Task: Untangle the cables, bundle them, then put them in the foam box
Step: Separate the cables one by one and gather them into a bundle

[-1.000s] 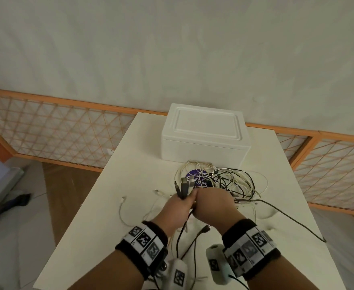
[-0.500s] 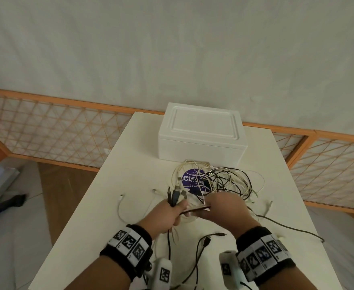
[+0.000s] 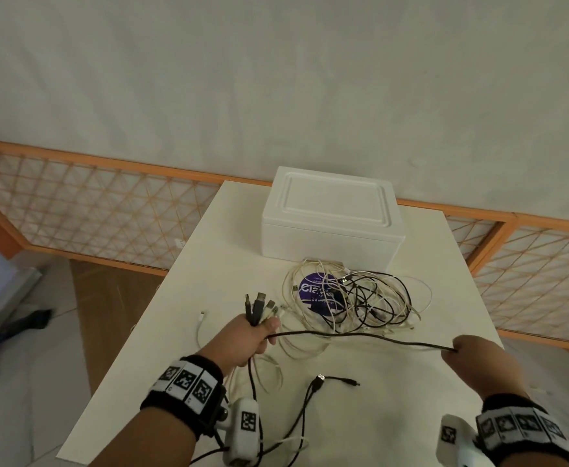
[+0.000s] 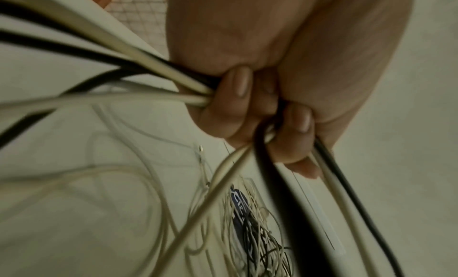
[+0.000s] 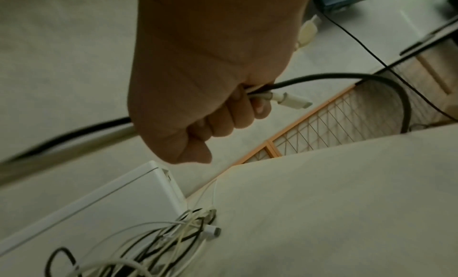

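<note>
Head view: left hand (image 3: 247, 335) fists the plug ends upright; right hand (image 3: 471, 353) pinches a black cable (image 3: 360, 338) stretched crosswise between both grips above the tabletop (image 3: 394, 399). Tangle (image 3: 354, 301) lies beyond it, against the lidded foam box (image 3: 332, 219).

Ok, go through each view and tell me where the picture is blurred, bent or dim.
Head view: sharp but wide-angle, the orange-framed lattice railing bows; the white foam box is evenly lit, no glare. Left wrist view: dim, the black and white cables near the left hand smear with blur. Right wrist view: dim, the black cable left of the right hand streaks; the white plug stays fairly crisp.
</note>
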Tool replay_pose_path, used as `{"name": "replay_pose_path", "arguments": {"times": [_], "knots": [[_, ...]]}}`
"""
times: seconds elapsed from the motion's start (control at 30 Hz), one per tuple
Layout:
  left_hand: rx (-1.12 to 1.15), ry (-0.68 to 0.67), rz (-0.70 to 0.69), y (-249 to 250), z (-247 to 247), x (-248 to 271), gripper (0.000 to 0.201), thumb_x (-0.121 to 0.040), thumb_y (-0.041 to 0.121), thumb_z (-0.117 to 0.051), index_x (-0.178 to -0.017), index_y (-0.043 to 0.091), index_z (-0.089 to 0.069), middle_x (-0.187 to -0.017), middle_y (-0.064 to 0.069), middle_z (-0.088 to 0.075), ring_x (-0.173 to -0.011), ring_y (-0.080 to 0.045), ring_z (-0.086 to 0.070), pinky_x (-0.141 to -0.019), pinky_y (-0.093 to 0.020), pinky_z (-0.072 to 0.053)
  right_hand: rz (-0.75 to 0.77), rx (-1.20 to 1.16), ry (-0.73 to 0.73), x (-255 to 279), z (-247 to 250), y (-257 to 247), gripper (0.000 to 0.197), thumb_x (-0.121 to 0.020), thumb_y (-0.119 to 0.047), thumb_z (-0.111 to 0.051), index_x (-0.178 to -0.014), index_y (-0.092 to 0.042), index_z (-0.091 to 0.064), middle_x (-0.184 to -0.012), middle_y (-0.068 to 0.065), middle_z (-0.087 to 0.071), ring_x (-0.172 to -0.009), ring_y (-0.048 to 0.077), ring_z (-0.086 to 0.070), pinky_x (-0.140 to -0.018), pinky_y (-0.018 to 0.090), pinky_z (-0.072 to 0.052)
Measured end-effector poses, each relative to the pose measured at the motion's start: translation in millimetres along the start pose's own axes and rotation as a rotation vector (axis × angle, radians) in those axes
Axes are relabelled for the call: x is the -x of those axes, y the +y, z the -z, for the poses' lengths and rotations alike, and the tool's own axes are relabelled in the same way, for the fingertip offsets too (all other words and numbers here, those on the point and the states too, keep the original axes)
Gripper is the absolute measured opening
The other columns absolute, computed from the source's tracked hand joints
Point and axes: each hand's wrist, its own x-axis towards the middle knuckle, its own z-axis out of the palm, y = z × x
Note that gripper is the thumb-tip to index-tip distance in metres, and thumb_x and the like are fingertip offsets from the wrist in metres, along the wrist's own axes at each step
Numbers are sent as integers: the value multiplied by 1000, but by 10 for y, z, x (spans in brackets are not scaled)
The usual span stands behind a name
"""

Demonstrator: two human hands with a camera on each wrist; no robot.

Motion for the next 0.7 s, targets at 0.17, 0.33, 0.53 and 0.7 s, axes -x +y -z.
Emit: {"name": "replay_pose_path", "arguments": {"times": [0.17,0.33,0.53,0.7], "knots": [[303,12,-16,65,181,51,36,-97,36,-49,-92,2,-60,-94,-12,-75,-34,-6,-19,-38,-21,-17,-4,54,-462,-55,-48,140,33,-74,-31,-71,-97,-18,-52,-106,-1,-59,-98,17,-55,-69,21,-40],[592,6,-96,71,259,77,30,-78,32,-65,-69,11,-45,-60,-7,-51,-36,-7,-22,-38,-19,-23,112,87,-250,-52,344,-211,77,-62,-29,-65,-133,-15,-39,-131,6,-46,-122,25,-45,-102,36,-39],[1025,-60,-175,297,91,98,41,-87,33,-50,-50,16,-47,-61,-4,-50,-46,-11,-35,-48,-24,-36,745,-503,-365,672,808,-1846,82,-68,-49,-74,-139,-25,-40,-138,-9,-44,-127,9,-43,-108,27,-33],[1078,172,-151,258,100,79,55,-96,38,-46,-44,21,-44,-93,3,-58,-74,-11,-40,-74,-27,-35,896,-500,-462,1033,300,-2598,50,-82,-45,-67,-116,-15,-47,-103,-1,-60,-89,15,-57,-74,25,-47]]}}
